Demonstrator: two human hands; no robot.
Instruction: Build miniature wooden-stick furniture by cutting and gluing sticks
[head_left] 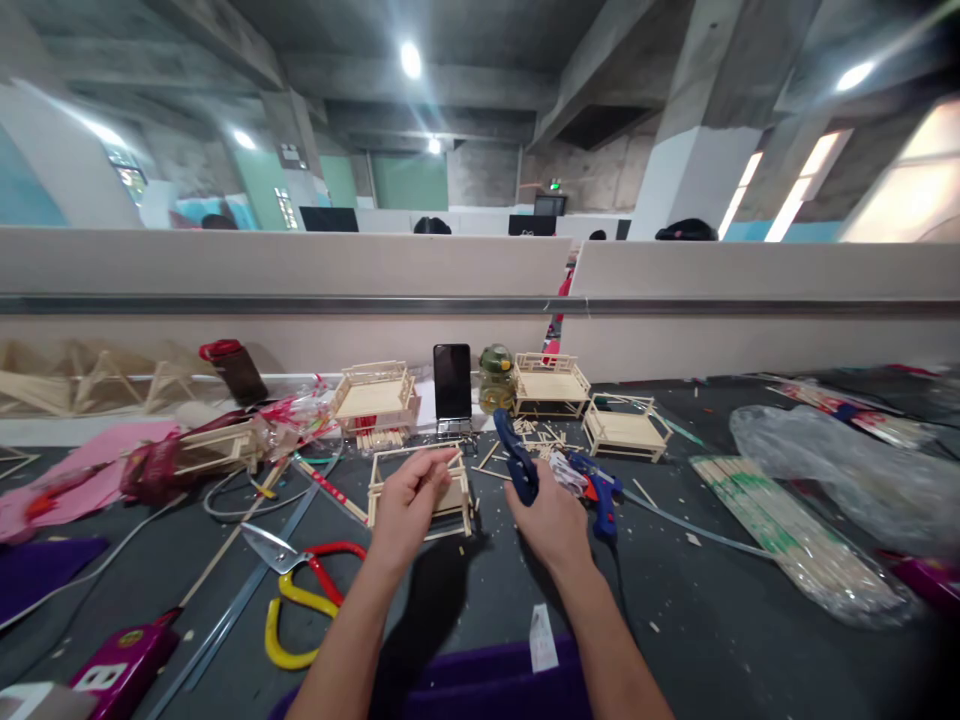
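My left hand, thumb and fingers pinched together, is over a small stick-built frame on the dark table. A pale bit shows by its fingertips, too small to make out. In my right hand is a pair of dark blue pliers, pointing up and away; its jaws are hard to see. A blue glue gun lies just right of this hand. Short cut sticks are scattered beyond the pliers.
Little stick-built benches stand along the back, beside a phone on a stand and a green bottle. Red-and-yellow scissors lie left, near a purple power strip. Bagged sticks lie right.
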